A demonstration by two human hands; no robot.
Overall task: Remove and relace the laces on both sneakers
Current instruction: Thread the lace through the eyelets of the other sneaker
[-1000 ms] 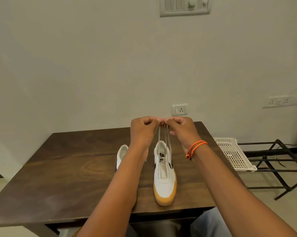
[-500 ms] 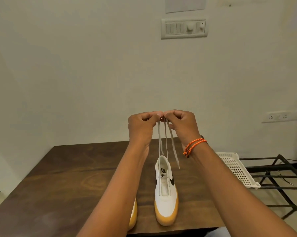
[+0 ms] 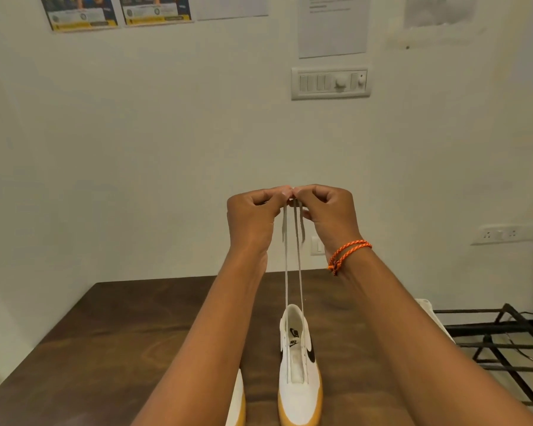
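Note:
A white sneaker (image 3: 299, 395) with a gum sole and a black swoosh stands on the dark wooden table (image 3: 120, 333), toe towards me. Two strands of its white lace (image 3: 299, 281) run straight up from the lowest eyelets to my hands, which meet high above the shoe. My left hand (image 3: 253, 219) and my right hand (image 3: 329, 216) each pinch a lace end, fingertips touching; a short tail hangs below the right one. The second sneaker (image 3: 237, 404) shows only as a sliver beside my left forearm, mostly hidden.
A black metal rack (image 3: 498, 339) stands on the floor to the right of the table, with a white basket edge (image 3: 428, 309) behind my right arm. The wall behind carries a switch panel (image 3: 329, 83), a socket strip (image 3: 505, 233) and several posters.
Both hands have risen together, pulling the two lace strands longer and taut above the sneaker. The camera has tilted up, showing more wall and less table.

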